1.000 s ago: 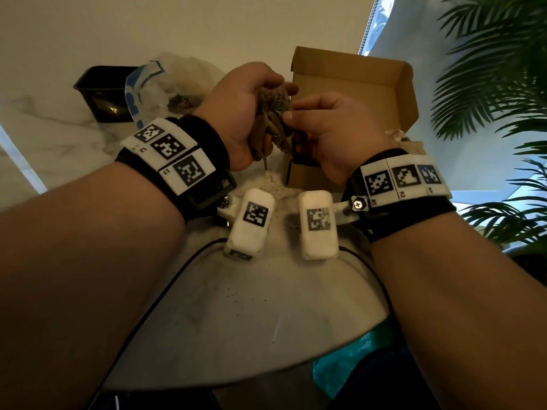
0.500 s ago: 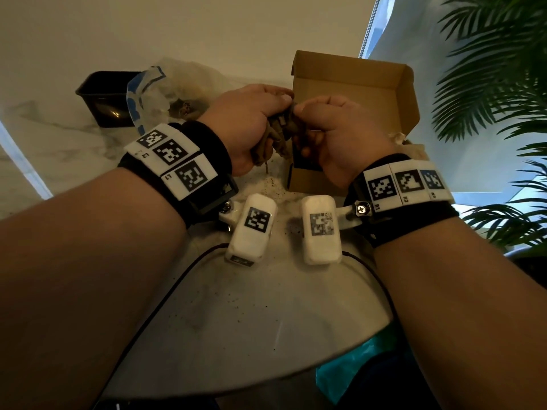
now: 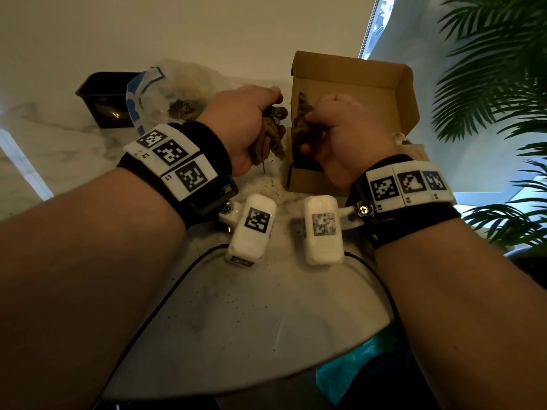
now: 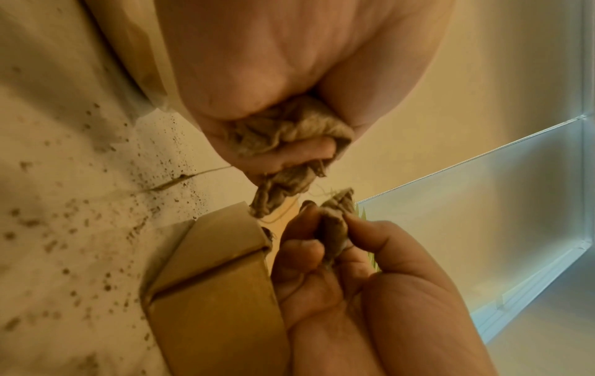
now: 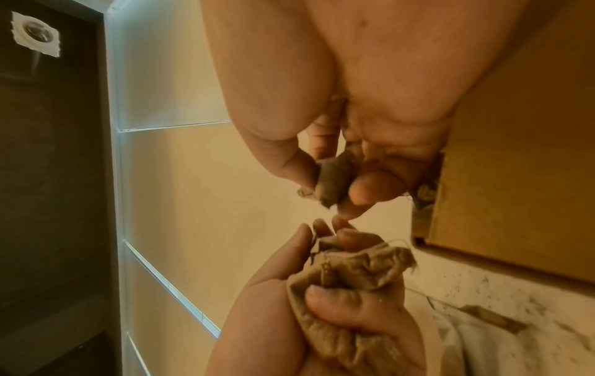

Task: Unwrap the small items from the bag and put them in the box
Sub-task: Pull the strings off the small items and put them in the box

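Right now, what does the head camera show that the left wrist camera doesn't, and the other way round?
Only the head view shows the plastic bag, the black tub and the palm plant around the table. Only the left wrist view shows the right hand's fingers pinching a small brown piece. Both show the left hand gripping crumpled brown cloth, the right hand, the cardboard box and dark crumbs on the table.

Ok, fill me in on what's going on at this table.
A person is unwrapping small items. The left hand grips a crumpled brown cloth wrapping; the right hand pinches a small dark piece between thumb and fingers, just in front of the open cardboard box. The two pieces are apart. A plastic bag with more bundles lies behind the left hand, and dark crumbs dot the marble table.
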{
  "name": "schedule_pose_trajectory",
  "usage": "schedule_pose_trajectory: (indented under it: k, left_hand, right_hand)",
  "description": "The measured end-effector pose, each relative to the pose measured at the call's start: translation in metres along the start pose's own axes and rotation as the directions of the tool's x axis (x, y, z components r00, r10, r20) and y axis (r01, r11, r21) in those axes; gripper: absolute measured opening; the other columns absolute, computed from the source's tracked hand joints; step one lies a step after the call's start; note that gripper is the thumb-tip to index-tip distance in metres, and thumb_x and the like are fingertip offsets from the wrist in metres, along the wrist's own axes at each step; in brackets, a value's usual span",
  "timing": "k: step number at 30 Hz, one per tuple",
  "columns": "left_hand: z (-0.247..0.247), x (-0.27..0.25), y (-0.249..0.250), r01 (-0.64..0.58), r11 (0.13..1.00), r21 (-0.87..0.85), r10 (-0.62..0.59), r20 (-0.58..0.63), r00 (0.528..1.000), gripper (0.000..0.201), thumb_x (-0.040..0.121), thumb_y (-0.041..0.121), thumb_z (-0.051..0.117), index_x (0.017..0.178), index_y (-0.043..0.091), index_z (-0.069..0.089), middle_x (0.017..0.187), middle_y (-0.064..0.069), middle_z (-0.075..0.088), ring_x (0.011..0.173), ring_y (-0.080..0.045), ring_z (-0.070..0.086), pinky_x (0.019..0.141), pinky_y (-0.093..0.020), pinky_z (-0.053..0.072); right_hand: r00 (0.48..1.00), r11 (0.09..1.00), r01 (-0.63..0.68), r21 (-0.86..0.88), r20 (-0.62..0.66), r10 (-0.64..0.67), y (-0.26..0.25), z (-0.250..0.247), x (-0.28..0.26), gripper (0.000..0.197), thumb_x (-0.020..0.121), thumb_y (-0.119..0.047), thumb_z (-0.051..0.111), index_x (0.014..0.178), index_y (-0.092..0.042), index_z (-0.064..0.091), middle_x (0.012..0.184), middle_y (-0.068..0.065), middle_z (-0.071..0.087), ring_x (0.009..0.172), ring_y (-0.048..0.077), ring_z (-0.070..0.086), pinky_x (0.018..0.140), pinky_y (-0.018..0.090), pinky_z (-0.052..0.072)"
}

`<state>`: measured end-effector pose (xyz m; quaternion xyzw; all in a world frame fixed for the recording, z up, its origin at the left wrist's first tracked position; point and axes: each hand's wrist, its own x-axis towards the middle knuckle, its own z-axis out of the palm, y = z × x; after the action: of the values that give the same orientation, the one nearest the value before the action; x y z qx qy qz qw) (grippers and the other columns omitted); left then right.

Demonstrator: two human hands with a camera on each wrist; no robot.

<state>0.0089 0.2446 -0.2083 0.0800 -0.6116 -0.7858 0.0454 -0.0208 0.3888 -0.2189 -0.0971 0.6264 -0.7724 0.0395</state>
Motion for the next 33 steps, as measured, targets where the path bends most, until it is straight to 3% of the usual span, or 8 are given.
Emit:
schedule_pose_trajectory:
  k: [6,11,16,18,21,24,28,33]
  left_hand:
    - [-0.006,0.006,0.002,0.01,1.0,-0.028,-0.012,-0.079,0.997,0.014,0.099,0.028,0.061,0.103,0.014,0.063,0.08,-0.001,0.063,0.059,-0.014,0.055,0.04,-0.015,0.038]
    - [-0.007,0.008,0.001,-0.007,0.999,0.033,0.01,-0.066,0.998,0.019,0.095,0.03,0.069,0.106,0.014,0.068,0.081,0.0,0.064,0.059,-0.013,0.056,0.039,-0.017,0.036]
    - [-0.007,0.005,-0.002,-0.051,0.978,0.203,0.034,0.086,0.996,0.033,0.092,0.035,0.07,0.115,0.011,0.07,0.092,-0.006,0.063,0.065,-0.016,0.054,0.046,-0.021,0.036]
    - [-0.006,0.004,-0.001,-0.081,0.972,0.222,0.054,0.125,0.991,0.024,0.095,0.028,0.068,0.112,0.012,0.072,0.089,-0.006,0.065,0.061,-0.014,0.056,0.043,-0.02,0.037]
    - [-0.005,0.002,0.0,-0.09,0.971,0.222,0.071,0.094,0.993,0.01,0.098,0.021,0.065,0.102,0.013,0.07,0.087,-0.004,0.067,0.059,-0.014,0.057,0.039,-0.018,0.036]
    - [-0.006,0.003,0.001,-0.077,0.979,0.189,0.067,0.057,0.996,0.01,0.1,0.024,0.063,0.101,0.015,0.067,0.09,-0.003,0.068,0.064,-0.014,0.056,0.04,-0.018,0.036]
    - [-0.007,0.007,0.003,-0.074,0.993,0.093,0.074,0.003,0.997,0.011,0.101,0.025,0.06,0.096,0.016,0.063,0.089,-0.004,0.068,0.058,-0.012,0.057,0.037,-0.017,0.033]
    - [-0.013,0.014,0.008,-0.026,1.0,0.013,0.027,-0.032,0.999,0.025,0.099,0.034,0.06,0.09,0.013,0.07,0.066,-0.004,0.06,0.053,-0.011,0.049,0.037,-0.018,0.033]
  right_hand:
    - [0.998,0.995,-0.013,0.101,-0.058,0.019,-0.001,-0.001,0.0,0.021,0.093,0.008,0.044,0.092,-0.013,0.046,0.087,0.014,0.059,0.065,0.024,0.065,0.051,0.029,0.049]
    - [0.997,0.99,-0.05,0.131,-0.051,0.057,0.0,-0.001,0.003,0.031,0.095,0.0,0.044,0.125,-0.007,0.05,0.088,0.012,0.061,0.061,0.019,0.066,0.05,0.026,0.049]
    - [1.0,0.997,0.008,0.082,0.011,-0.009,0.001,-0.003,0.001,0.025,0.096,0.001,0.048,0.113,-0.009,0.064,0.09,0.01,0.067,0.067,0.017,0.064,0.053,0.028,0.049]
    - [0.999,0.996,0.021,0.086,0.033,-0.024,0.001,-0.004,-0.001,0.027,0.095,0.005,0.051,0.111,-0.012,0.066,0.094,0.011,0.069,0.068,0.018,0.063,0.056,0.028,0.05]
    - [0.999,0.994,0.026,0.103,0.033,-0.029,0.0,-0.004,-0.002,0.03,0.093,0.009,0.054,0.112,-0.013,0.063,0.097,0.011,0.069,0.068,0.018,0.063,0.058,0.028,0.05]
    - [1.0,0.994,0.015,0.109,0.016,-0.017,0.0,-0.003,-0.003,0.031,0.091,0.01,0.055,0.113,-0.011,0.06,0.093,0.01,0.068,0.067,0.017,0.065,0.057,0.027,0.051]
    - [1.0,0.994,0.002,0.108,-0.002,-0.002,-0.001,-0.003,-0.004,0.035,0.09,0.013,0.055,0.115,-0.011,0.059,0.096,0.012,0.069,0.07,0.018,0.066,0.06,0.026,0.054]
    - [1.0,0.996,-0.021,0.091,-0.005,0.022,-0.001,-0.003,-0.002,0.039,0.091,0.014,0.054,0.121,-0.01,0.06,0.104,0.015,0.068,0.072,0.018,0.067,0.062,0.026,0.056]
